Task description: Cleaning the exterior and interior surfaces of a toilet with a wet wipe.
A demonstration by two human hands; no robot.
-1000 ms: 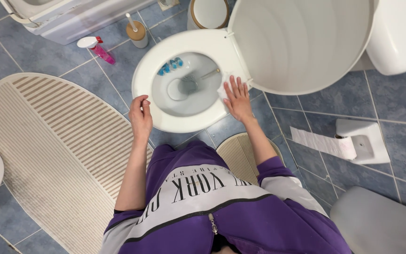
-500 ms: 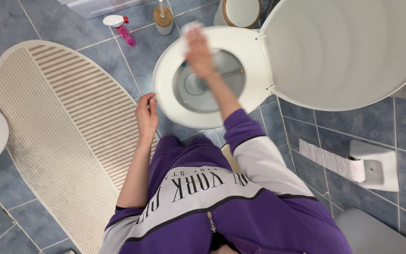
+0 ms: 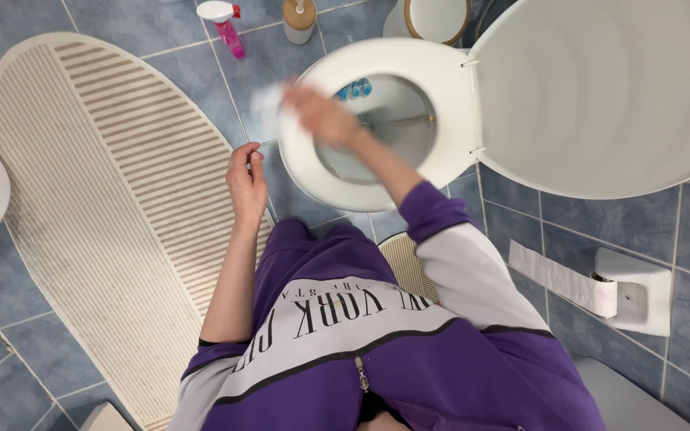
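Note:
A white toilet seat (image 3: 441,76) rings the open bowl, with the lid (image 3: 600,88) raised to the right. My right hand (image 3: 317,116) is blurred with motion over the seat's left rim, pressing a white wipe (image 3: 269,100) against it. Blue freshener beads (image 3: 353,89) hang inside the bowl, and a toilet brush (image 3: 397,121) rests in the water. My left hand (image 3: 247,182) hovers beside the seat's outer left edge, fingers loosely curled, holding nothing that I can see.
A striped oval bath mat (image 3: 97,191) covers the blue tiles at left. A pink spray bottle (image 3: 225,25), a brush holder (image 3: 300,17) and a round bin (image 3: 434,17) stand at the top. A toilet paper holder (image 3: 624,289) hangs at right. A small mat (image 3: 407,263) lies under me.
My right hand swept with the wipe from the seat's right side, across the far rim, to its left rim. The left hand barely moved.

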